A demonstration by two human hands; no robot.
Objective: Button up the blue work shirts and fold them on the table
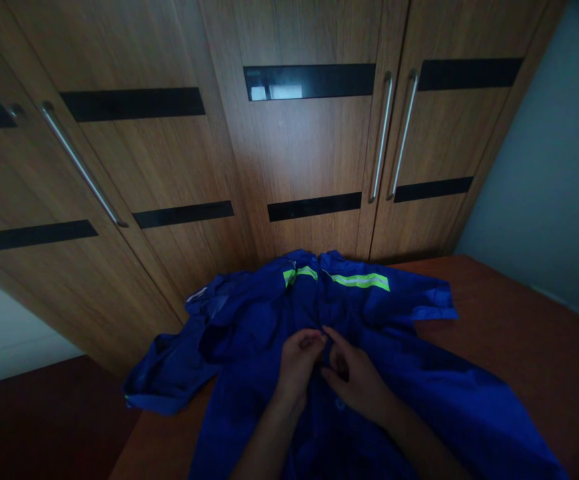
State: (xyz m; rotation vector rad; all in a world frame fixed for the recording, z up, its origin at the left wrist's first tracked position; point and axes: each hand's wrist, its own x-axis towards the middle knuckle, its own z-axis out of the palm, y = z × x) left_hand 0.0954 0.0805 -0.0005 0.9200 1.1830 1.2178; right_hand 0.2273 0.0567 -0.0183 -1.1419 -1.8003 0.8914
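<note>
A blue garment [264,313] with yellow-green and silver reflective strips [362,281] across its chest lies spread out, its collar toward the wardrobe. Over its front opening, both hands are close together. My left hand [303,357] is closed, thumb and fingertips pinched at the edge of the cloth. Beside it on the right, my right hand [347,367] has its fingers curled around the front edge, with thumb and forefinger slightly apart. What lies between the fingertips is too small and dim to make out. A round button [339,403] shows on the garment below my right hand.
The garment rests on a reddish-brown surface [499,333]. Right behind it stands a wooden wardrobe [309,153] with black panels and long metal handles [382,137]. A pale wall [554,167] is at the right, and a dark area [44,420] lies at the lower left.
</note>
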